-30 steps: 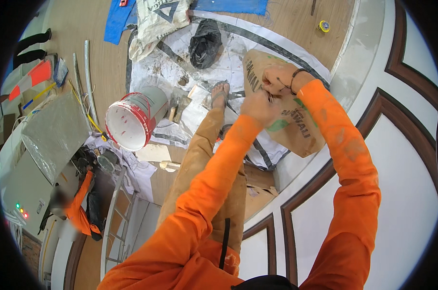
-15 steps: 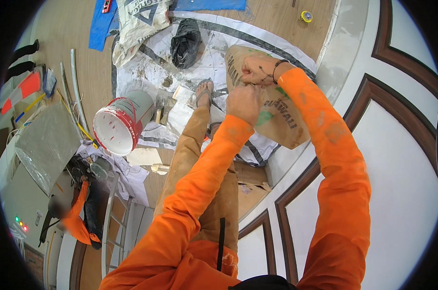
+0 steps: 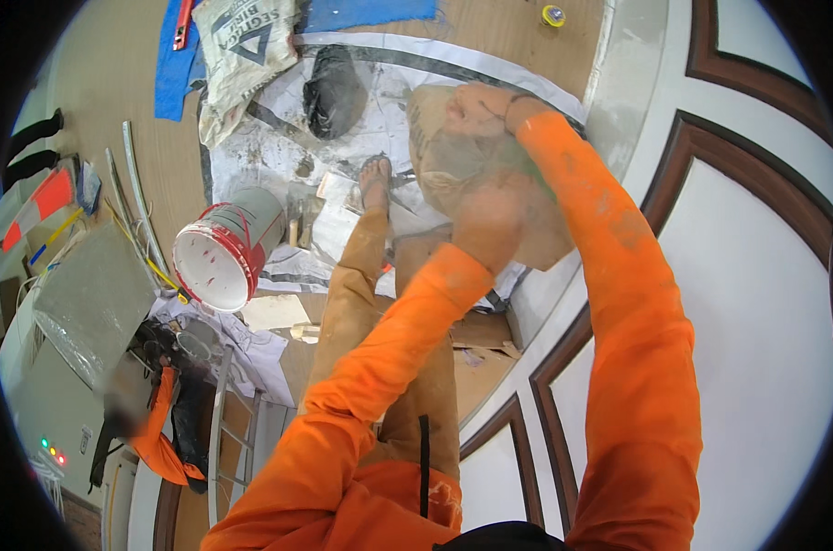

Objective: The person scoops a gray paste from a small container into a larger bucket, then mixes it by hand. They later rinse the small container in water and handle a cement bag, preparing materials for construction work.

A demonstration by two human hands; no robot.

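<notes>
A large brown paper sack with green print stands against the wall on the right. Near its far end my right hand is closed on the paper. My left hand lies over the sack's nearer side, its fingers smeared by motion, so its grip cannot be made out. Between the two hands the paper looks creased and bulging, and blur hides whether it is torn. To the left of the sack, my sandalled foot rests on the white sheet.
A white-and-red bucket lies tipped at the left. A black bag and a white woven sack lie on the stained sheet. At the lower left, a co-worker in orange is beside a ladder. A panelled wall bounds the right.
My hands were together at the sack's upper part. The left has swept right and nearer, away from the right hand, and the paper between them has become crumpled. The view has shifted slightly.
</notes>
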